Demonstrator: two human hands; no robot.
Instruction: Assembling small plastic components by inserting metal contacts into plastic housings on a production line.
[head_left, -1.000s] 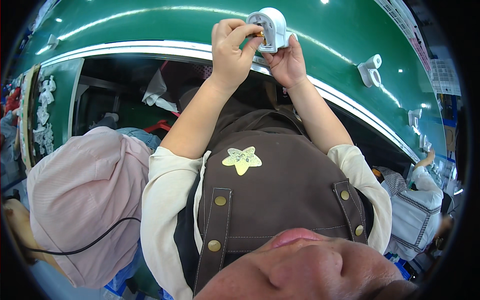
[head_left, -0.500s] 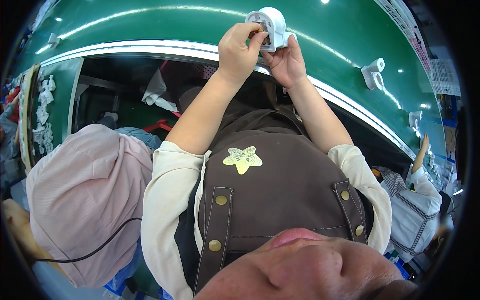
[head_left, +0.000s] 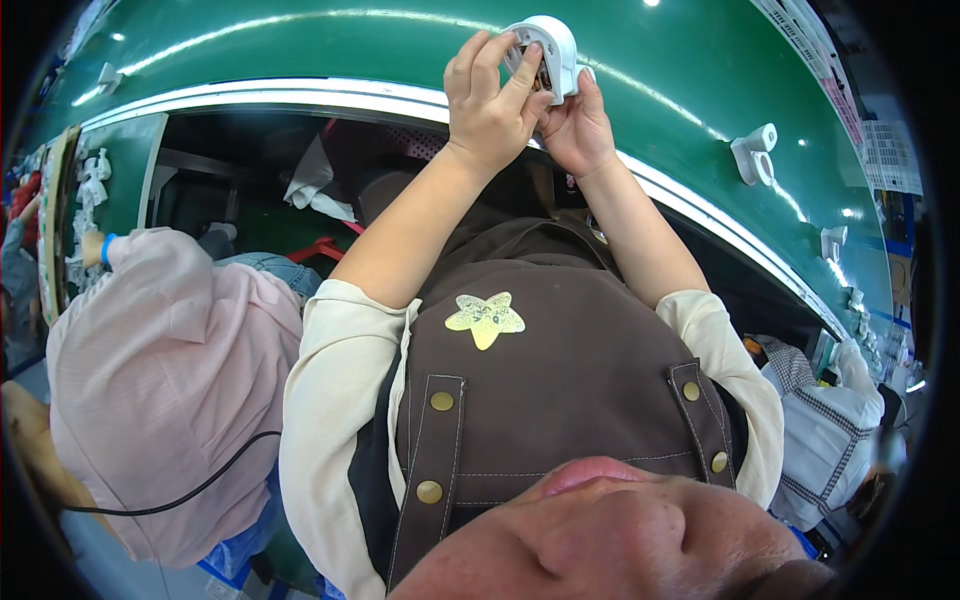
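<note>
the green, shiny surface (head_left: pixel 300 55) lies beyond. the right grip (head_left: pixel 580 135) holds the white case (head_left: pixel 563 48) low down; the left grip (head_left: pixel 492 108) touches its hollow side from the left, and i can't tell if it pinches anything. the case looks like smooth plastic, round on top, long way up and down. a white part (head_left: pixel 755 153) sits off to the right.

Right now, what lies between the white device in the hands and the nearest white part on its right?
In the head view, green tabletop crossed by reflected light shows between the white device and that white part.
</note>
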